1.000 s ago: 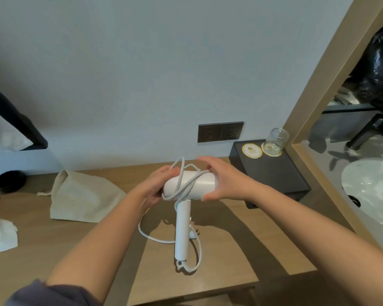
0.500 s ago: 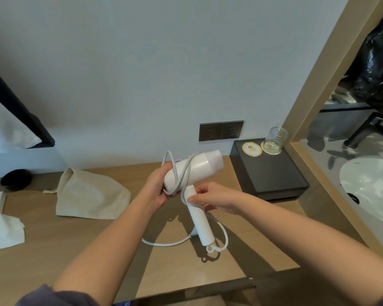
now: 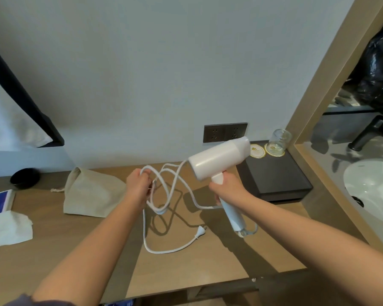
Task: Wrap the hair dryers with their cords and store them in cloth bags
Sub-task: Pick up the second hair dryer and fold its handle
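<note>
A white hair dryer [image 3: 219,159] is held above the wooden desk, its barrel pointing up to the right. My right hand [image 3: 227,189] grips its handle just below the barrel. My left hand [image 3: 138,185] holds loops of the white cord [image 3: 164,195] to the left of the dryer. The cord hangs in loose loops between my hands and trails down onto the desk, where its plug [image 3: 200,230] lies. A beige cloth bag [image 3: 91,194] lies flat on the desk to the left of my left hand.
A black tray [image 3: 276,175] with an upturned glass [image 3: 279,140] and coasters stands right of the dryer. Wall sockets [image 3: 224,132] sit behind. A sink [image 3: 374,191] is at far right. White tissue [image 3: 10,227] and a black bowl [image 3: 24,177] lie at the left.
The cord has come off the barrel into loose loops and the plug has dropped onto the desk. My hands moved apart: the right carried the dryer right, the left drew the loops left.
</note>
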`<state>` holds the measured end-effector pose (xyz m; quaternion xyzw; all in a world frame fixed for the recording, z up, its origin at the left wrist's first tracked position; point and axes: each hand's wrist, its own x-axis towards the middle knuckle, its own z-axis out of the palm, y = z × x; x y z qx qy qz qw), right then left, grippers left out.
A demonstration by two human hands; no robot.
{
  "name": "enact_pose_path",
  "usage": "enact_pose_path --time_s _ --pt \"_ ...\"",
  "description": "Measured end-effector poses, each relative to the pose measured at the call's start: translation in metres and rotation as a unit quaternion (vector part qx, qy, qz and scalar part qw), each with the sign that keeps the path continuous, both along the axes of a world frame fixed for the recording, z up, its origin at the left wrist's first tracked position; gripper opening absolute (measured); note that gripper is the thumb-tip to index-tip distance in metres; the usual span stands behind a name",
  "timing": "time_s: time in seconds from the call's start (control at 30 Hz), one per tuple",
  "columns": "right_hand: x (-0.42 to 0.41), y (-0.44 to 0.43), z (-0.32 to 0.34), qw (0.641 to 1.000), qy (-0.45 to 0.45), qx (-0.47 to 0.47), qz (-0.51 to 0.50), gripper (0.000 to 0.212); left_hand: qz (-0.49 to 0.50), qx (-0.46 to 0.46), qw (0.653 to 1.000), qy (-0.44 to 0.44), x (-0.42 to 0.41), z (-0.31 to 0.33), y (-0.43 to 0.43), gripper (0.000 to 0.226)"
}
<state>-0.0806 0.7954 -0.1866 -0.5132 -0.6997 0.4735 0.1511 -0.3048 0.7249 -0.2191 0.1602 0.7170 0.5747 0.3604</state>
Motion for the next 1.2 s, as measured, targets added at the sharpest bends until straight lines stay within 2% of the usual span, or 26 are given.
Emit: enact_pose_path --time_s 0.1,0.17,0.27,0.33,0.37,0.43,0.47,0.53,0.63,0.67,0.8,0.87,0.93,1.03,1.2 --pt "0.003 0.008 0.007 0.999 0.022 0.010 -0.045 0.006 -0.012 -0.065 0.996 0.061 -0.018 -0.011 -0.012 0.028" --pt "0.005 0.014 0.011 0.998 0.011 0.029 -0.054 0.005 -0.034 -0.130 0.980 0.146 -0.030 -0.015 -0.021 0.021" --pt "0.007 0.019 0.012 0.998 -0.020 0.046 -0.048 0.003 -0.104 -0.212 0.923 0.304 -0.039 -0.015 -0.031 0.015" --pt "0.005 0.018 0.013 0.998 -0.017 0.029 -0.045 0.005 -0.149 -0.261 0.890 0.343 -0.038 -0.014 -0.031 0.007" --pt "0.004 0.018 0.015 0.999 -0.003 0.014 -0.047 0.006 -0.175 -0.289 0.874 0.350 -0.038 -0.015 -0.030 0.013" --pt "0.001 0.015 0.018 0.996 0.052 -0.030 -0.063 0.007 -0.238 -0.335 0.844 0.345 -0.036 -0.020 -0.028 0.043" --pt "0.000 0.014 0.020 0.993 0.080 -0.054 -0.073 0.007 -0.258 -0.336 0.840 0.340 -0.034 -0.021 -0.028 0.055" --pt "-0.003 0.013 0.026 0.986 0.119 -0.084 -0.079 0.008 -0.297 -0.306 0.838 0.340 -0.026 -0.020 -0.027 0.062" --pt "-0.005 0.015 0.032 0.984 0.140 -0.088 -0.070 0.009 -0.360 -0.238 0.829 0.356 -0.007 -0.013 -0.022 0.053" --pt "-0.005 0.015 0.034 0.985 0.138 -0.085 -0.065 0.008 -0.356 -0.206 0.836 0.363 -0.001 -0.009 -0.020 0.048" --pt "-0.005 0.016 0.038 0.988 0.117 -0.094 -0.036 0.004 -0.265 -0.057 0.906 0.325 0.016 0.023 -0.013 0.038" --pt "-0.005 0.014 0.038 0.989 0.104 -0.106 -0.015 0.006 -0.266 0.011 0.922 0.282 0.024 0.041 -0.012 0.041" --pt "-0.007 0.009 0.038 0.991 0.084 -0.106 0.006 0.008 -0.296 0.053 0.923 0.240 0.029 0.055 -0.011 0.052" --pt "-0.012 0.000 0.038 0.994 0.043 -0.090 0.047 0.009 -0.336 0.056 0.914 0.220 0.036 0.063 -0.004 0.068" --pt "-0.022 -0.010 0.042 0.987 -0.065 -0.073 0.129 0.011 -0.346 0.021 0.907 0.238 0.041 0.062 0.007 0.056"
